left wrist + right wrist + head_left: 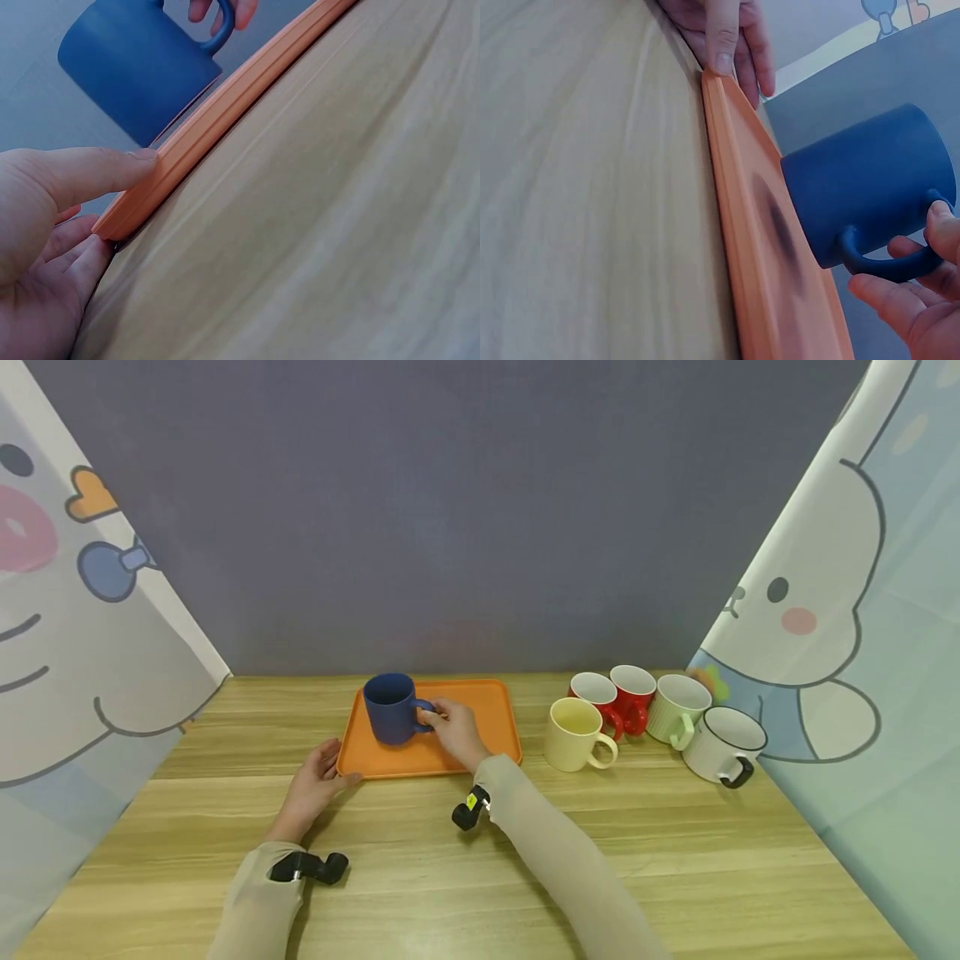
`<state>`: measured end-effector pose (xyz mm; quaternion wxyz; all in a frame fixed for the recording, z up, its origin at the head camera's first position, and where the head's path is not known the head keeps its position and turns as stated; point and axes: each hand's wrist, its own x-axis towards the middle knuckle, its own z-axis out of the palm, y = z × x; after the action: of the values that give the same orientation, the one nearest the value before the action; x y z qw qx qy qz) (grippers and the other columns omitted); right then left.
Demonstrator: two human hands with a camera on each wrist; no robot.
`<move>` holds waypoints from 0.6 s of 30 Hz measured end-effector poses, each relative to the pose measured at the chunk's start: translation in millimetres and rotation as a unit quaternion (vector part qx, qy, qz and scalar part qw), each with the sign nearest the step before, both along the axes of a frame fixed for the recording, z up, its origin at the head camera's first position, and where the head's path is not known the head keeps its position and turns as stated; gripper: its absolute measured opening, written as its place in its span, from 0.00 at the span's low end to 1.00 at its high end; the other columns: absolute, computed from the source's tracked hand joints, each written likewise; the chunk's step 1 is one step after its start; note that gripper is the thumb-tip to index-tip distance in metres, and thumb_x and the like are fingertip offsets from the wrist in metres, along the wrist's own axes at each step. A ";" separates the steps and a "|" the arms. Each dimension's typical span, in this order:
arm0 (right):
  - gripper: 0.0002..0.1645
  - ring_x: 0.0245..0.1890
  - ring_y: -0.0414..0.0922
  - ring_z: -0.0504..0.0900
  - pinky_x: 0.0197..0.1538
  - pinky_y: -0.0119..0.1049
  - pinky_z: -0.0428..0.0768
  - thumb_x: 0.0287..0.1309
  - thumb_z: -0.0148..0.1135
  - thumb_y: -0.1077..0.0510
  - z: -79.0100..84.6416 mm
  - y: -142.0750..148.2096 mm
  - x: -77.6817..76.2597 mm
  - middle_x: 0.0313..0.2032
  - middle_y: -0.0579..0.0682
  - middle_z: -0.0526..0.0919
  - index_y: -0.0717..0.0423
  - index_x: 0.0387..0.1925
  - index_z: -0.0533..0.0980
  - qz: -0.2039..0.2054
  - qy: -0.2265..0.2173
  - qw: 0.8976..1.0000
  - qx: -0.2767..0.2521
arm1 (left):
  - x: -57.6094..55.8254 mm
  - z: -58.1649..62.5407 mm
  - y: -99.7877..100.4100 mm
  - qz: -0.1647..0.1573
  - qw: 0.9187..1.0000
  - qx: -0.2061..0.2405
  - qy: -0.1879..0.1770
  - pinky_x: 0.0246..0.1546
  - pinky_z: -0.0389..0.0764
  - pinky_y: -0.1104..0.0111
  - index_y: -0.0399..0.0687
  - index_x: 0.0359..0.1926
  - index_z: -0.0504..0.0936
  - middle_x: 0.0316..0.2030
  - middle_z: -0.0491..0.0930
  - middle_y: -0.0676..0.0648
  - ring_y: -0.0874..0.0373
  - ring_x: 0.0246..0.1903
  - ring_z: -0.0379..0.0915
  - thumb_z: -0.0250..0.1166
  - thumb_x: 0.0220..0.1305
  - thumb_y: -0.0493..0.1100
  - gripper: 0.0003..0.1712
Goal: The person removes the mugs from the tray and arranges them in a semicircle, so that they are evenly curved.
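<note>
My right hand (457, 732) grips the handle of a dark blue mug (390, 714), thumb on top of the handle in the right wrist view. The mug (874, 180) is upright, raised just above the left part of an orange tray (480, 727), with its shadow on the tray floor beneath. My left hand (311, 789) holds the tray's near left corner. In the left wrist view its thumb (105, 174) lies along the front rim while the fingers (75, 262) reach round the corner's side.
Right of the tray stand a yellow mug (573, 739), two red mugs (632, 693), a pale green ribbed mug (667, 714) and a white mug (716, 747) with black rim and handle. A grey panel (465, 518) rises behind the wooden table (420, 877), with cartoon-printed cloths at both sides.
</note>
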<state>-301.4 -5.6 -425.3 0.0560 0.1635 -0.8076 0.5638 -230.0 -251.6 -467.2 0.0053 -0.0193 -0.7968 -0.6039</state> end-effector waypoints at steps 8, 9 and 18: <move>0.10 0.35 0.54 0.85 0.37 0.39 0.86 0.68 0.61 0.62 10.9 16.6 1.4 0.38 0.58 0.85 0.66 0.44 0.83 -0.010 0.012 1.000 0.000 | 0.3 1.3 -0.2 -0.004 1.000 -0.006 -0.007 0.71 0.58 0.51 0.27 0.75 0.44 0.74 0.47 0.28 0.35 0.73 0.48 0.67 0.63 0.31 0.50; 0.10 0.35 0.55 0.85 0.37 0.41 0.86 0.67 0.62 0.62 12.4 18.9 1.9 0.38 0.58 0.85 0.66 0.44 0.83 -0.012 0.010 1.000 -0.001 | 0.2 1.3 0.0 -0.004 1.000 -0.006 -0.007 0.71 0.58 0.51 0.27 0.75 0.44 0.74 0.47 0.28 0.35 0.73 0.48 0.67 0.63 0.31 0.50; 0.13 0.40 0.55 0.87 0.42 0.43 0.87 0.67 0.61 0.64 25.1 39.1 7.7 0.40 0.61 0.85 0.69 0.48 0.81 -0.021 -0.005 0.999 -0.026 | -1.9 -1.8 -0.6 0.001 1.000 -0.013 0.002 0.71 0.57 0.50 0.24 0.74 0.46 0.73 0.49 0.27 0.35 0.72 0.49 0.67 0.62 0.30 0.48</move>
<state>-293.7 33.5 -400.2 0.0683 0.1425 -0.7962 0.5840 -231.9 -252.2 -469.0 0.0075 -0.0201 -0.8046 -0.5935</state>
